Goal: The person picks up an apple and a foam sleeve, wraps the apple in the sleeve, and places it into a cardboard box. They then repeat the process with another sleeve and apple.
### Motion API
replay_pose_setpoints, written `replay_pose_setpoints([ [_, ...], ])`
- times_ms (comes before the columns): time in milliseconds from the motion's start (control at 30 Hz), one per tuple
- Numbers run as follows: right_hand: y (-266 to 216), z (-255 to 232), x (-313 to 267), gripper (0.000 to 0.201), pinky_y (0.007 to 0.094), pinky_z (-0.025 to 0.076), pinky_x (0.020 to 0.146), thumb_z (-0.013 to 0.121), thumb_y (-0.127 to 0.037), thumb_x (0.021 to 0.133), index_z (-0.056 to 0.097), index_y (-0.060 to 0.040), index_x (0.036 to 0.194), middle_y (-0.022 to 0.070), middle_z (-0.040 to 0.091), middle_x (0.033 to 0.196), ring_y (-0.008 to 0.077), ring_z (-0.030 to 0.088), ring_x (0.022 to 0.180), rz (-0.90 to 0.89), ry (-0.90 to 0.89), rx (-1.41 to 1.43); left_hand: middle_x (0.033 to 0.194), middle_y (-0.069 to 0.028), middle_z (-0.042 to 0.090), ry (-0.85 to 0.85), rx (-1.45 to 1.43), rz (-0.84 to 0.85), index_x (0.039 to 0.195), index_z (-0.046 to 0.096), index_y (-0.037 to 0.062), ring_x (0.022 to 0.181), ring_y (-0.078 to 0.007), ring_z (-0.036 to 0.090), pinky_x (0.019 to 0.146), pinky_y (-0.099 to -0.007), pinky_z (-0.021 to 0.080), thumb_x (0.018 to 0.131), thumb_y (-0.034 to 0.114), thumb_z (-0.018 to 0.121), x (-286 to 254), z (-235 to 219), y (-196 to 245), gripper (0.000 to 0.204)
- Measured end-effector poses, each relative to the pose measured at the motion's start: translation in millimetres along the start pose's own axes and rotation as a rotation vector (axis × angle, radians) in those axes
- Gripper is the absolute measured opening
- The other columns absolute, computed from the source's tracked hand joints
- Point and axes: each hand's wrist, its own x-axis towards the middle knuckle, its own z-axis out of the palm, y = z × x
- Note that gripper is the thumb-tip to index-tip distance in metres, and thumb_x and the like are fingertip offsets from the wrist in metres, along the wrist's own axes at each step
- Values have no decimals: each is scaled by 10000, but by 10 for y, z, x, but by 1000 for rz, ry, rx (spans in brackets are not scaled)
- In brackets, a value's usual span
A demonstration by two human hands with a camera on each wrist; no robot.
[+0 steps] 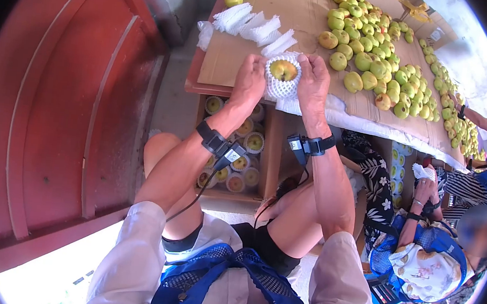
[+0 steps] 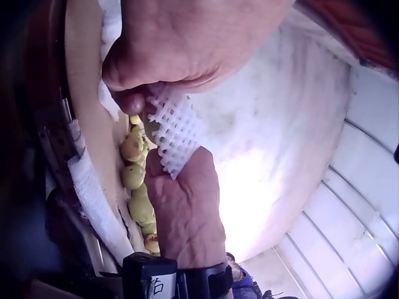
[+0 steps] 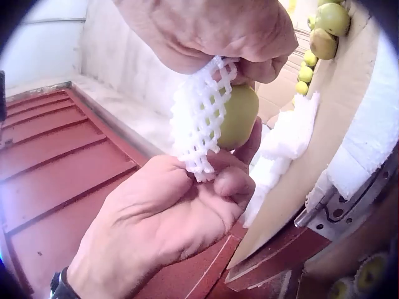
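Observation:
A yellow-green apple [image 1: 283, 70] sits partway in a white foam net sleeve [image 1: 282, 90], held up at the table's front edge. My left hand [image 1: 250, 81] grips the sleeve from the left, its thumb and fingers at the rim in the right wrist view. On the opposite side my right hand [image 1: 314, 84] pinches the sleeve's edge. Seen from the right wrist, the apple [image 3: 240, 117] bulges out of the open end of the mesh [image 3: 202, 118]. In the left wrist view the mesh [image 2: 174, 128] stretches between both hands and hides most of the fruit.
Many loose apples [image 1: 375, 59] cover the cardboard-topped table [image 1: 228, 68]. Spare foam sleeves [image 1: 261, 28] lie at its left. Below stands a box [image 1: 269, 154] of net-wrapped apples. A red door [image 1: 66, 105] is at left; another person [image 1: 427, 257] sits at right.

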Motion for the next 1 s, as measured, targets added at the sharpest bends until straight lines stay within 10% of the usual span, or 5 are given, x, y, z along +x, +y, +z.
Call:
replay_pose_setpoints([
  [533,-239,84,-5,167,244,473,829,608,-154,1025,641,7,1055,15,656,982,86,573,914,-26,45,336,1166,-77,592,-94,-580,-184,1179,505,5,1070,-140,619,951,-301,542,1100,194,447,-187,-21,436,213],
  [1000,-347,-54,41,189,241,480,790,623,-164,1011,658,15,1063,19,663,950,83,586,880,55,70,336,1027,-16,645,-186,-366,-195,1155,581,63,888,-87,617,741,-270,510,1068,328,519,-267,-81,612,286],
])
